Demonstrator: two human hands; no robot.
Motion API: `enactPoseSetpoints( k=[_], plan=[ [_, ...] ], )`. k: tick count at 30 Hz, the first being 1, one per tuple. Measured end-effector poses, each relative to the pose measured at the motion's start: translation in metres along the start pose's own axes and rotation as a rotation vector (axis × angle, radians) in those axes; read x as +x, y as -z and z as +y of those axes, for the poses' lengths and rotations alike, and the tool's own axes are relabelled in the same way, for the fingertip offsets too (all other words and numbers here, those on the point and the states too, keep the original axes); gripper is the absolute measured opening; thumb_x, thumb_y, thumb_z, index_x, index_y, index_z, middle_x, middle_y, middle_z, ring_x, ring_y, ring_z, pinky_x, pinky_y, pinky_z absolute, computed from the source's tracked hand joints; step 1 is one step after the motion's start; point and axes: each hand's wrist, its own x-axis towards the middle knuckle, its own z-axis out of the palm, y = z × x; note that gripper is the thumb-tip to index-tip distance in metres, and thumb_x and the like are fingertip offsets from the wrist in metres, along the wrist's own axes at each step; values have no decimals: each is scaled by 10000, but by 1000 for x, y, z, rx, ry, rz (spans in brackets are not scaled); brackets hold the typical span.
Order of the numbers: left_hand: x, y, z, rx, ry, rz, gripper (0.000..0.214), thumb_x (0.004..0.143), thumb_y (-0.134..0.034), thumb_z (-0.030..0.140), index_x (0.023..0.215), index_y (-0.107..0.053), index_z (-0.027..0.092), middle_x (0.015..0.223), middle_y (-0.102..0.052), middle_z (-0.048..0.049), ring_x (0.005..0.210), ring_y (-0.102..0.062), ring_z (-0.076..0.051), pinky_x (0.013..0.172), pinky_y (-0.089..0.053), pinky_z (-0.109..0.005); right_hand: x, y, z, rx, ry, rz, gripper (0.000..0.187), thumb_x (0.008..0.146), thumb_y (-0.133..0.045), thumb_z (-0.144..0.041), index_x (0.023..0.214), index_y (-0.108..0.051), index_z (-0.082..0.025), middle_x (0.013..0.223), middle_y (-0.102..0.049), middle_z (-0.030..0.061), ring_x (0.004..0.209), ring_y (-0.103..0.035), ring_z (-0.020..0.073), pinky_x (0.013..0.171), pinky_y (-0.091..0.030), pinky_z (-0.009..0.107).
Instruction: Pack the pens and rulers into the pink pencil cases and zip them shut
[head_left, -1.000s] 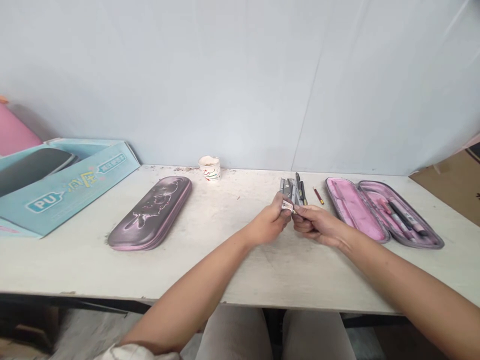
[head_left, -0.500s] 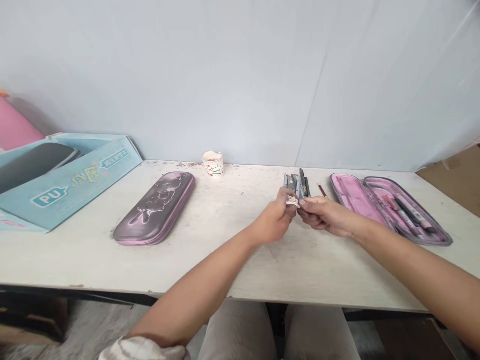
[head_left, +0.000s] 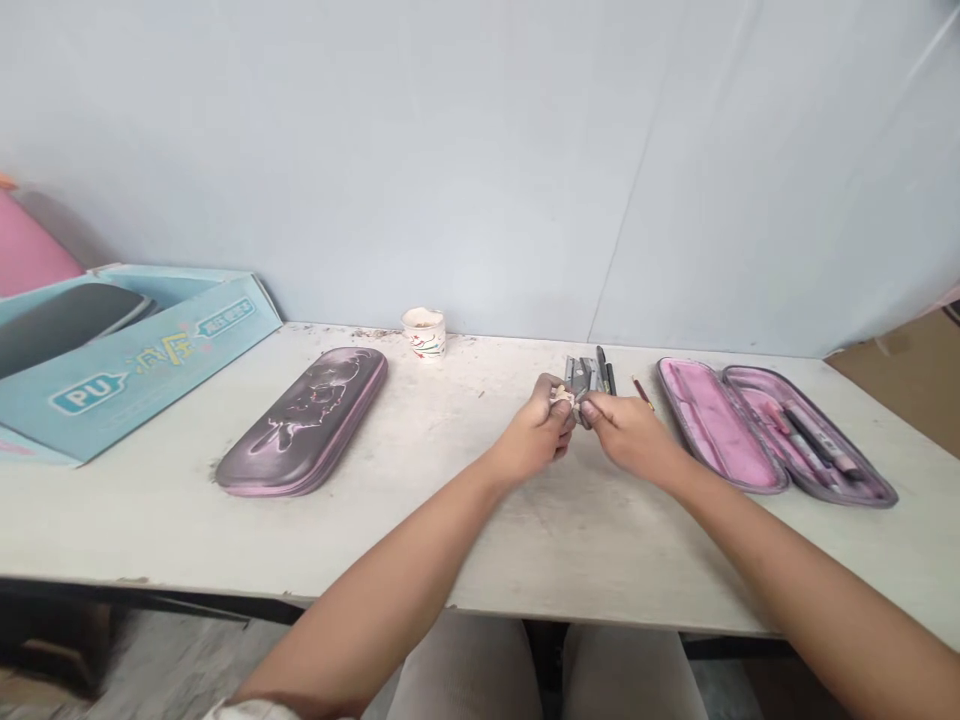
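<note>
My left hand (head_left: 532, 440) is closed round a small pencil sharpener, mostly hidden by the fingers, with pale curled shavings (head_left: 562, 396) showing at the thumb. Against it, my right hand (head_left: 626, 430) pinches a thin dark pencil (head_left: 581, 394), of which only a short bit shows. The two hands meet above the table. Just behind them lie grey metal-looking rulers (head_left: 581, 372) and black pens (head_left: 606, 368). A dark red pencil (head_left: 643, 392) rests to the right of these.
An open pink-lined pencil case (head_left: 720, 430) with several pens lies at right. A closed dark case (head_left: 304, 425) with a rabbit outline is at left, beside a light-blue box (head_left: 150, 370). Near the wall stands a paper cup (head_left: 424, 335), with crumbs (head_left: 341, 331) beside it.
Both hands have shifted slightly left and stay together. My right hand has turned, its back now facing up more. More pale shavings show at my left thumb. The view has moved slightly.
</note>
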Motion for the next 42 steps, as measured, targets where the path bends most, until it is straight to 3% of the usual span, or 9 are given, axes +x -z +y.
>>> enactPoseSetpoints(
  k=[5,10,13,18,21,28,33,37,42],
  plan=[
    [1,-1,-10,185,7,-75,165,879,-425,366,930,-353,226,559,-315,90,445,-249,-49,441,-241,-165,-5,2,16,677,-322,-383,374,814,-367,-546,649,-390,-211,497,-176,-93,416,-131,73,410,-143,224],
    [7,-3,-8,-20,20,29,147,893,-377,364,876,-317,231,585,-319,89,425,-268,-46,441,-300,-172,-9,-6,7,-104,2,105,276,874,-340,-360,738,-504,-184,675,-531,47,615,-462,143,529,-280,249],
    [5,-1,-5,-67,29,22,142,892,-376,365,879,-317,236,577,-298,94,425,-266,-48,437,-310,-172,-8,-12,2,-293,74,168,251,873,-328,-291,730,-504,-184,699,-566,65,669,-499,163,568,-284,262],
    [2,0,-11,147,24,-75,129,898,-367,337,972,-340,234,562,-307,92,442,-287,-58,425,-298,-166,-8,-13,13,455,-205,-143,381,866,-310,-474,627,-429,-202,478,-303,-53,440,-292,97,461,-226,239],
    [6,-2,-14,184,34,-75,133,898,-362,328,986,-350,228,576,-351,83,448,-308,-58,428,-321,-169,-11,-12,19,616,-329,-197,381,850,-326,-505,656,-452,-202,469,-235,-73,416,-225,92,432,-187,238],
    [9,-3,-11,1,14,12,116,887,-391,328,932,-361,225,571,-325,93,434,-349,-54,464,-381,-194,-19,-11,12,-180,39,156,263,906,-321,-349,940,-523,-186,894,-620,72,773,-550,186,614,-319,274],
    [6,-6,-10,-72,50,-7,138,879,-420,347,914,-368,225,579,-336,91,428,-344,-49,466,-390,-202,-22,-9,10,-405,84,174,270,903,-305,-281,844,-545,-172,722,-613,61,662,-550,177,566,-263,284],
    [4,-7,-10,-18,54,-23,119,889,-400,331,936,-364,228,587,-337,89,446,-362,-52,465,-384,-192,-20,-6,10,-198,-6,75,281,889,-303,-298,718,-496,-187,639,-558,28,588,-491,152,553,-246,275],
    [3,-6,-9,101,22,-74,98,896,-373,306,955,-366,228,587,-350,87,451,-379,-62,465,-398,-197,-15,-3,16,471,-249,-144,348,854,-347,-433,629,-458,-192,472,-336,-49,455,-329,96,480,-233,238]
  ],
)
